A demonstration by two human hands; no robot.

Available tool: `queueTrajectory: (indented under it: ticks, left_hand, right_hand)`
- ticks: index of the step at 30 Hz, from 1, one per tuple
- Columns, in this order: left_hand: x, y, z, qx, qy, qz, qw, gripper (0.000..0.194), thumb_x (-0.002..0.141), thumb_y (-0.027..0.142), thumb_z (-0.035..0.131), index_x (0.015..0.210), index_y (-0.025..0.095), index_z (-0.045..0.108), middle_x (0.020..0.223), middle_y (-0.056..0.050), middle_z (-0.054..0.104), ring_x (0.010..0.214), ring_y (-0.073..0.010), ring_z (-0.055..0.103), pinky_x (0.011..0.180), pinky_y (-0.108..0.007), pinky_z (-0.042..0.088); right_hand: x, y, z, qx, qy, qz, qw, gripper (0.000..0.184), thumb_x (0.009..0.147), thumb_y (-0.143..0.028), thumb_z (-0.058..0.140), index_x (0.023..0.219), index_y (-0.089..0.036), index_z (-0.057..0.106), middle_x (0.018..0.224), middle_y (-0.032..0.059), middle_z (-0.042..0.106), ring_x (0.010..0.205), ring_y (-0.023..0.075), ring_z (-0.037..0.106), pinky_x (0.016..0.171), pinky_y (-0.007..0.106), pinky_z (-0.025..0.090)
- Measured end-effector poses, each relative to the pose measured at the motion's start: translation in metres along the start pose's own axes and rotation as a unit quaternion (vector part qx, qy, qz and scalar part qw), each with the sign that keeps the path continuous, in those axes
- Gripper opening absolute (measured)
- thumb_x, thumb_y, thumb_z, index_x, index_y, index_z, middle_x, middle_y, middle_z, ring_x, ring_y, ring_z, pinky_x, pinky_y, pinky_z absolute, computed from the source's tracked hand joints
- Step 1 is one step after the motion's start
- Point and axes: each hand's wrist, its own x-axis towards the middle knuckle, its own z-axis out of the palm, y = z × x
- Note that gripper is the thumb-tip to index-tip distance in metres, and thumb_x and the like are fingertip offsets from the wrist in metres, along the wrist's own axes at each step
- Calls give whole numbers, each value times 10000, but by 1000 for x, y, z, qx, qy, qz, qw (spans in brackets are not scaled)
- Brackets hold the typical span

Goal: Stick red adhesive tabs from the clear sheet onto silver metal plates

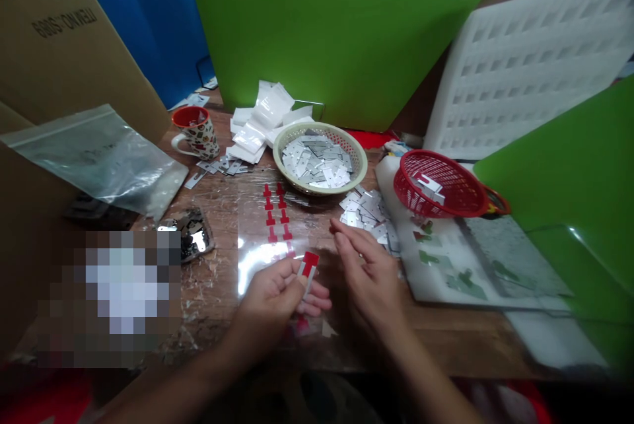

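Note:
Between thumb and fingers, my left hand (272, 295) holds a small silver metal plate (311, 284) with a red T-shaped sticker (310, 260) on its upper end. My right hand (371, 275) hovers just to the right, apart from the plate, fingers stretched out with nothing visible in them. Beyond my left hand lies a clear sheet (252, 212) bearing two rows of red T-shaped stickers (270, 218). A loose pile of metal plates (365, 209) is just past my right fingertips. Behind the sheet, a cream basket (364, 166) is full of similar plates.
A red basket (460, 189) with a few plates stands on a white foam board (413, 272). At left are a patterned mug (201, 140), a plastic bag (109, 160) and a tray of dark pieces (208, 239). White packets (255, 127) lie near a green panel (337, 34).

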Motion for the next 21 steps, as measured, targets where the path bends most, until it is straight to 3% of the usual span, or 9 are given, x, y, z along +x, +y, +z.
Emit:
queueTrajectory:
  ticks: [3, 7, 12, 16, 18, 20, 21]
  left_hand:
    - [2, -2, 0, -5, -14, -3, 1000, 246, 783, 375, 658, 819, 137, 606, 777, -88, 722, 667, -165, 681, 657, -284, 544]
    - [4, 0, 2, 3, -17, -18, 1000, 285, 753, 403, 670, 829, 133, 620, 717, -75, 698, 667, -182, 683, 665, -305, 539]
    - [1, -1, -1, 39, -56, -13, 998, 297, 777, 455, 622, 858, 171, 585, 752, -91, 711, 693, -229, 704, 668, -341, 531]
    - [1, 15, -12, 160, -66, 12, 985, 285, 842, 453, 527, 815, 185, 620, 712, -63, 705, 642, -215, 678, 614, -318, 505]
    - [10, 40, -30, 225, -65, 29, 972, 232, 809, 396, 598, 801, 181, 686, 741, -45, 712, 699, -215, 666, 641, -294, 485]
    - [29, 74, -58, 317, -16, 65, 946, 155, 762, 301, 679, 856, 185, 718, 859, -42, 719, 847, -231, 651, 750, -287, 470]
    - [42, 92, -75, 459, 90, 102, 878, 152, 776, 323, 669, 844, 195, 714, 866, -37, 712, 850, -220, 651, 752, -285, 478]
  right_hand:
    - [3, -2, 1, 123, -93, 114, 981, 243, 854, -384, 614, 998, -218, 717, 914, 56, 717, 810, 191, 651, 719, 323, 524]
    - [0, -4, 10, 232, -162, 210, 936, 239, 719, -396, 754, 715, -177, 656, 592, -28, 608, 504, 104, 510, 458, 211, 408]
    - [-4, 4, 19, 297, -177, 243, 906, 272, 713, -393, 766, 657, -166, 628, 566, -32, 598, 501, 95, 510, 480, 208, 404]
    - [-2, 4, 13, 284, -202, 221, 911, 252, 742, -411, 737, 694, -170, 682, 593, -4, 644, 519, 119, 550, 504, 235, 435]
    - [8, 4, 0, 260, -167, 213, 927, 232, 729, -401, 750, 731, -172, 715, 611, 7, 655, 515, 118, 547, 485, 239, 429]
    - [25, 7, -22, 285, -67, 207, 934, 193, 721, -375, 763, 762, -190, 726, 582, -7, 629, 481, 96, 518, 446, 234, 398]
    - [36, 9, -35, 320, -4, 203, 925, 158, 724, -348, 765, 774, -203, 725, 583, -15, 621, 488, 85, 521, 449, 236, 392]
